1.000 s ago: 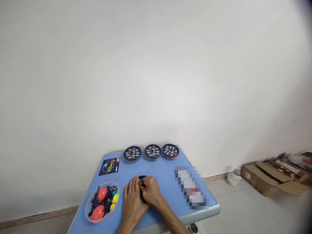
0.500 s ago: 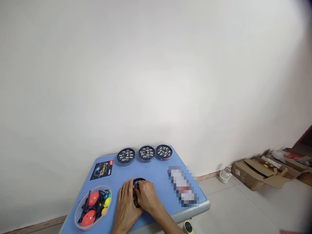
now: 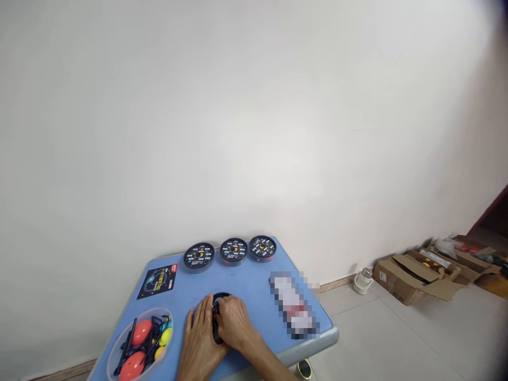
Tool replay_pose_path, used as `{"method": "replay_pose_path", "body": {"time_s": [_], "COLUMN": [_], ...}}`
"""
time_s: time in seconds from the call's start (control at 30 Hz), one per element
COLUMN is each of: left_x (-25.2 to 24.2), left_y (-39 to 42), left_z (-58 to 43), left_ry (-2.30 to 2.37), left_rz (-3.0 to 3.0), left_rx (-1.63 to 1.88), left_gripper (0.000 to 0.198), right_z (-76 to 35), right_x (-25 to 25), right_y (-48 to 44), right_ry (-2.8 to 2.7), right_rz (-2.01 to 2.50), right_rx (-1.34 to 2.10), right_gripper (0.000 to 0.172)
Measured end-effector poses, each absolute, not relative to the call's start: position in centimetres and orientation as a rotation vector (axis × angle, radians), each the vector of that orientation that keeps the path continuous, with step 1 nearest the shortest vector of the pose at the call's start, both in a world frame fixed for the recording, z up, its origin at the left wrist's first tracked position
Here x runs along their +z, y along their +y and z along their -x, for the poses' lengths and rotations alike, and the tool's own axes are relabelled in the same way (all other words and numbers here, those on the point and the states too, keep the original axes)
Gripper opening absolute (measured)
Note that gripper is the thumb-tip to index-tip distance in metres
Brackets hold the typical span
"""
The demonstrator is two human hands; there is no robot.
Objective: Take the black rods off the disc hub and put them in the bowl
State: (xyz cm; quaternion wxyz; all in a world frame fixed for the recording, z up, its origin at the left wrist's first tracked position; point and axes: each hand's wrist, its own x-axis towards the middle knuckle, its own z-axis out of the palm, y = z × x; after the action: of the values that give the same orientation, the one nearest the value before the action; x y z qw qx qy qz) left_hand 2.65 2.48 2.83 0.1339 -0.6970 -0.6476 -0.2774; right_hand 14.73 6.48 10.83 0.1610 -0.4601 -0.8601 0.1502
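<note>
At lower centre, my left hand [image 3: 201, 338] and right hand [image 3: 233, 324] clamp 1 round black plastic case [image 3: 219, 305] on the blue counter [image 3: 254, 280].

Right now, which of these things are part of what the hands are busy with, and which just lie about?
In hand: left hand, right hand, black round piece between them.

Lying about: three round black discs, black card, clear bowl of coloured parts, cardboard boxes on the floor.

Left hand [image 3: 200, 338] and right hand [image 3: 234, 325] closed together over a black round case [image 3: 219, 300] on the blue table [image 3: 254, 286], clear tray of coloured parts [image 3: 138, 344] at nine o'clock, three round cases [image 3: 233, 250] at twelve o'clock
</note>
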Motion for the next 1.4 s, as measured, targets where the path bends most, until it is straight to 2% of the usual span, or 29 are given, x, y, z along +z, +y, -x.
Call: {"method": "replay_pose_path", "body": {"time_s": [0.4, 0.8, 1.07, 1.4], "left_x": [2.0, 1.9, 2.9, 2.6], "left_y": [2.8, 2.8, 2.9, 3.0], "left_z": [-2.4, -2.3, -2.6, -2.3], "left_ry": [-1.881, -1.695, -1.698, -1.703], "left_rz": [2.015, 1.983, 1.816, 1.878], "left_rx": [-0.808, -0.844, -0.929, -0.804], "left_gripper": [0.076, 0.092, 0.082, 0.086], "right_z": [-14.4, -14.6, -14.7, -14.6], "right_x": [10.2, 9.7, 9.9, 9.8], "right_y": [6.8, 7.0, 6.6, 6.6], "right_ry": [-2.402, -2.393, -2.352, -2.376], "right_rz": [1.273, 1.274, 1.338, 1.278], "right_rx": [0.381, 0.439, 0.390, 0.359], "right_gripper": [0.018, 0.018, 0.018, 0.021]}}
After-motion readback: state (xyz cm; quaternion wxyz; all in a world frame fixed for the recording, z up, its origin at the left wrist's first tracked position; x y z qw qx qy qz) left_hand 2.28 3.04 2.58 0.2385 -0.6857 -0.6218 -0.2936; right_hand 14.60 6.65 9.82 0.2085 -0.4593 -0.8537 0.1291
